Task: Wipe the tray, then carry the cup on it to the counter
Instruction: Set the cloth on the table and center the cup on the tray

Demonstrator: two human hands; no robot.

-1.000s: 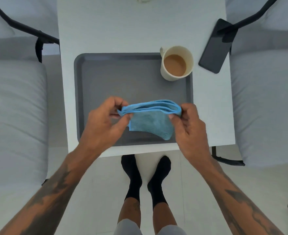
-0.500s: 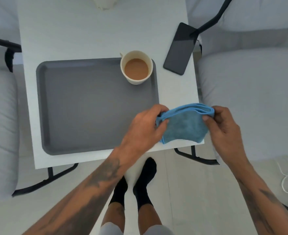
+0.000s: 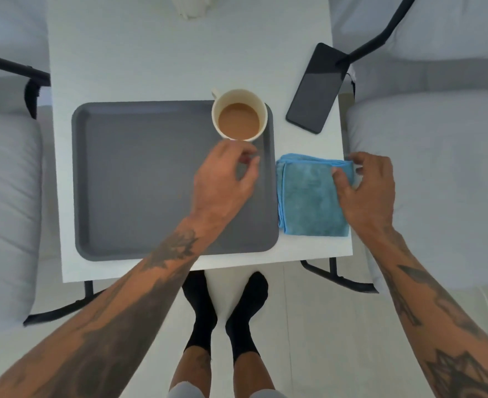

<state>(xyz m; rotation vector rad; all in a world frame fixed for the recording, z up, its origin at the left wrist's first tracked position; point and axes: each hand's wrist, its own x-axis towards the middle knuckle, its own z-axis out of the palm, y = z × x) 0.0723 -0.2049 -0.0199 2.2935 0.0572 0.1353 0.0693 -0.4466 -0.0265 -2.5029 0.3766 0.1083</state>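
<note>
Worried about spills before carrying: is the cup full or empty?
Partly full. The cup stands upright on the tray, and light brown liquid sits well below its rim, with bare inner wall showing above it.

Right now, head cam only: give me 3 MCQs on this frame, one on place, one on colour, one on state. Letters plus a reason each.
1. Where does the cloth lie?
A. On the table, right of the tray
B. Inside the tray
C. Over the phone

2. What colour is the tray?
A. White
B. Grey
C. Blue

3. What is the state of the cup?
A. Tipped over
B. Upright and empty
C. Upright with a light brown drink in it

Key:
1 A: the folded cloth lies flat on the white table beside the tray's right rim, with the right hand on its far corner.
2 B: the tray is dark grey; blue belongs to the cloth.
3 C: the cup stands in the tray's far right corner, with the drink visible inside; the left hand hovers open just short of it.
</note>
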